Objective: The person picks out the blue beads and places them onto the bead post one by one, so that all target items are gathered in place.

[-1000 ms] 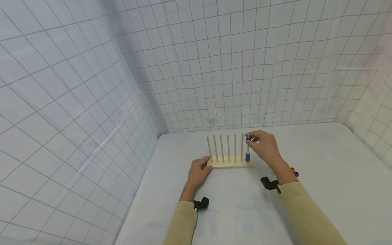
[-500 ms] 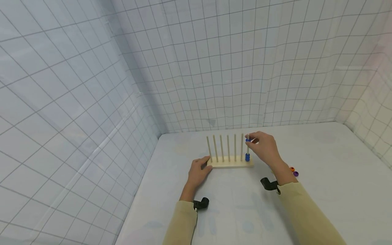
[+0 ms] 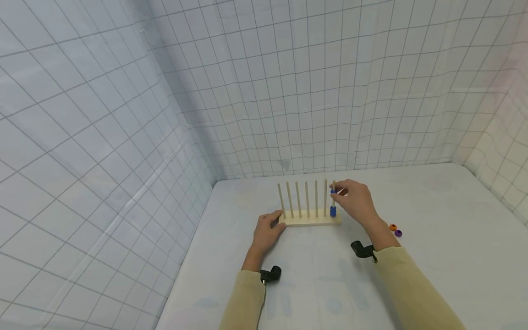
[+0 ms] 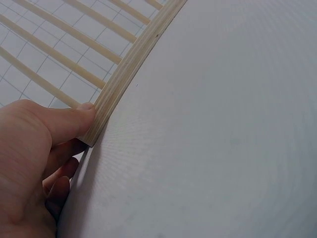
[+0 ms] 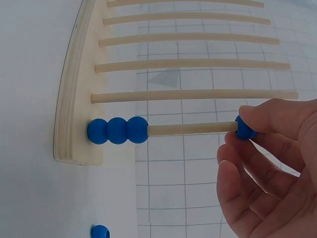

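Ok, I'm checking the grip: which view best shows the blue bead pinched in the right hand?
The right wrist view: the pinched blue bead looks largest there, threaded on its wooden rod, though the right hand partly covers it. The head view shows it small, partly covered; the left wrist view doesn't show it.

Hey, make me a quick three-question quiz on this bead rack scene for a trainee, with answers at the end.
1. How many blue beads are stacked at the foot of the rightmost rod?
2. True or false: the left hand is holding an orange bead.
3. The pinched bead in the right hand is: (a) off the rod, (b) on the rod's upper part, (c) touching the stack.

Key: 1. Three. 2. False; it grips the wooden base. 3. b.
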`<state>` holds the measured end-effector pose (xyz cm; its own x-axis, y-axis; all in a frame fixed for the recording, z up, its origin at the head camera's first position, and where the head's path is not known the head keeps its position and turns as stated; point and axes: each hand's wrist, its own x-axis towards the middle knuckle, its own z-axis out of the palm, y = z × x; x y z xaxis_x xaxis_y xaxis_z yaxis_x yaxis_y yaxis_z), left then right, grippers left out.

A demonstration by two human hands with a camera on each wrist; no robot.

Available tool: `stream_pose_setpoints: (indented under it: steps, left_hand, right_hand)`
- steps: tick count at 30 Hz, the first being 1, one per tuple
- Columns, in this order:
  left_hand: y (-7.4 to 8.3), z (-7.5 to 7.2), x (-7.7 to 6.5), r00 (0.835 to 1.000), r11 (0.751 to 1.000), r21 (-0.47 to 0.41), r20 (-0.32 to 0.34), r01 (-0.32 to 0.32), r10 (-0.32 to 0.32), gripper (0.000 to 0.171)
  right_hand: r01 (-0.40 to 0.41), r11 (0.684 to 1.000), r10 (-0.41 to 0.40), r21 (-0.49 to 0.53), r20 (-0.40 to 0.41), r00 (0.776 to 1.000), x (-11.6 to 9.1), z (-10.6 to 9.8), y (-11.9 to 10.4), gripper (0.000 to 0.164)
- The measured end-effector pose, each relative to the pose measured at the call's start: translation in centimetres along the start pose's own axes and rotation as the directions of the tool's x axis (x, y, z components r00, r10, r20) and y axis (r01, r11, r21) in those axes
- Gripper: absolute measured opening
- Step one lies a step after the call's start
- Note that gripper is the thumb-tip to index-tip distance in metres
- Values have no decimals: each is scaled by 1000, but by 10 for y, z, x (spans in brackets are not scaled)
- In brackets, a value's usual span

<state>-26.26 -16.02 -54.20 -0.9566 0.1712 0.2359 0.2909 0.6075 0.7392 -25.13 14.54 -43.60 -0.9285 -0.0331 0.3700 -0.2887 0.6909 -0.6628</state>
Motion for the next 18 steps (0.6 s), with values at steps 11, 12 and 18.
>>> stream_pose_setpoints:
  steps: [11, 12, 18]
  left_hand:
    - [0, 0, 0, 1000, 1000, 1, 8, 16, -16, 49]
    - [-1, 0, 0, 1000, 1000, 3, 7, 15, -15, 49]
    - [-2, 1, 0, 999, 999, 4, 12, 34, -34, 50]
  right_hand:
    - [-29, 1000, 29, -4, 31, 999, -4, 7, 7, 27]
    - [-30, 1000, 30, -6, 34, 999, -4, 7, 8, 27]
    - [-33, 999, 33, -4, 41, 999, -6, 11, 11, 27]
